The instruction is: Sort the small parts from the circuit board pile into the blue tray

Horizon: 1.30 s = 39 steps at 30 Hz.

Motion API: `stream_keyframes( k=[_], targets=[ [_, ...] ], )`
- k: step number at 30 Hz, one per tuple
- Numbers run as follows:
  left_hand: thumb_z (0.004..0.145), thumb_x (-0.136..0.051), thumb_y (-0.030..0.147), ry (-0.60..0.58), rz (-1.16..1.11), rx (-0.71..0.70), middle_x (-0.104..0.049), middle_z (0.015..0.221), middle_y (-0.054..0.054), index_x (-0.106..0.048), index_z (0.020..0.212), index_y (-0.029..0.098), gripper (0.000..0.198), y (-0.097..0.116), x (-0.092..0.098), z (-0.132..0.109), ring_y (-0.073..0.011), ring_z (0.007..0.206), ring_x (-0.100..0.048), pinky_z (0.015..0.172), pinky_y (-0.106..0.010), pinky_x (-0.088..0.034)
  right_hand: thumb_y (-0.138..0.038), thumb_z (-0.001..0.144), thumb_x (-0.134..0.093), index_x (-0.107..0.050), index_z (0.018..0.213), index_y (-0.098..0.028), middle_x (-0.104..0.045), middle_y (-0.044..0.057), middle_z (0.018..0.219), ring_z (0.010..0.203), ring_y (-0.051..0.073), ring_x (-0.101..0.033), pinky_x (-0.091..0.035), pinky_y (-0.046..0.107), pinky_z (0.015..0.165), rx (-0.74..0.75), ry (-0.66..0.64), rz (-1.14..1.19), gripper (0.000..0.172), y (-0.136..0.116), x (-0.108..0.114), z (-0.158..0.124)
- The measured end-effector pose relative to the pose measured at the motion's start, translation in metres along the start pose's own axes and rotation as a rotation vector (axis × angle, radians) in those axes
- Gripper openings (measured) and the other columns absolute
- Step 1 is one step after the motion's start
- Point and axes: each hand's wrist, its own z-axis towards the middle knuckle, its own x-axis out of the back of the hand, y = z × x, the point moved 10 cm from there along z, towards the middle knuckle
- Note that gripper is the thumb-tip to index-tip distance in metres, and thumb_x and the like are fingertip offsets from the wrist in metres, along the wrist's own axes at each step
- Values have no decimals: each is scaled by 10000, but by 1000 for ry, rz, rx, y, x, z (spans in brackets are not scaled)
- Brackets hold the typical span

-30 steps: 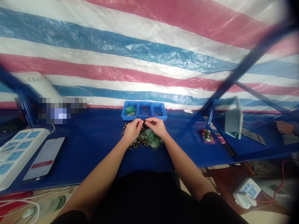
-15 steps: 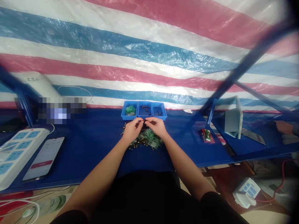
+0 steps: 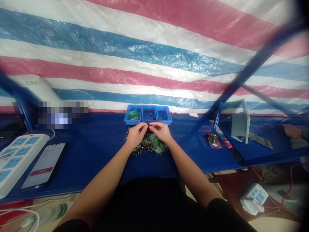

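My left hand and my right hand meet fingertip to fingertip above a pile on the blue table. Each is closed in a pinch, around a tiny dark piece too small to name. Beneath them, loose brass-coloured screws lie mixed with green clear plastic pieces. Just beyond my fingers stand three joined blue bins. Green plastic pieces fill part of the left bin; a few small screws lie in the middle bin, and small dark parts in the right bin.
A power strip and a phone lie on the left. To the right are a small red box, a tablet in a stand case and a blue frame post. Another person's hand rests at far right.
Both hands hold nearly the same pinch over the pile, with only slight finger movement. The whole view has shifted a little.
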Motion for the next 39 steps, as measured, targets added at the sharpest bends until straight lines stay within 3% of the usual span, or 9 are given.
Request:
stream_keyframes(
  k=[9, 21, 27, 33, 39],
  targets=[
    [911, -496, 446, 30, -5, 7, -706, 775, -7, -621, 1108, 235, 314, -5, 0, -1, -151, 689, -657, 649, -245, -488, -436, 758, -697, -746, 930, -212, -741, 60, 878, 743, 204, -682, -562, 351, 712, 22, 64, -56, 287, -5, 8, 1],
    [947, -438, 420, 1, 72, -14, -687, 755, -5, -626, 1002, 214, 284, -3, -1, 0, -146, 679, -641, 686, -246, -471, -381, 778, -694, -721, 1003, -210, -737, 61, 912, 760, 206, -704, -571, 354, 744, 36, 1, -4, 284, -3, -3, -1],
    [933, -470, 427, 1, -6, 20, -709, 790, -3, -577, 1180, 230, 334, -3, -2, -1, -154, 723, -666, 693, -247, -482, -407, 776, -692, -725, 971, -191, -738, 67, 896, 726, 205, -709, -584, 348, 726, 7, 20, 33, 293, 0, 0, 0],
    [936, -454, 430, -3, 40, 16, -687, 761, 2, -607, 1057, 221, 285, -1, 0, -1, -141, 665, -631, 631, -234, -447, -432, 769, -690, -724, 985, -190, -743, 63, 896, 728, 202, -711, -584, 339, 734, 10, 6, 2, 326, -6, -2, -1],
    [950, -426, 425, -9, 28, 7, -675, 759, 7, -623, 1003, 221, 289, 2, 1, -1, -137, 687, -628, 668, -236, -445, -416, 781, -683, -720, 1009, -197, -743, 59, 907, 748, 198, -713, -580, 328, 744, 18, 2, -12, 319, -2, -2, -1]
  ],
)
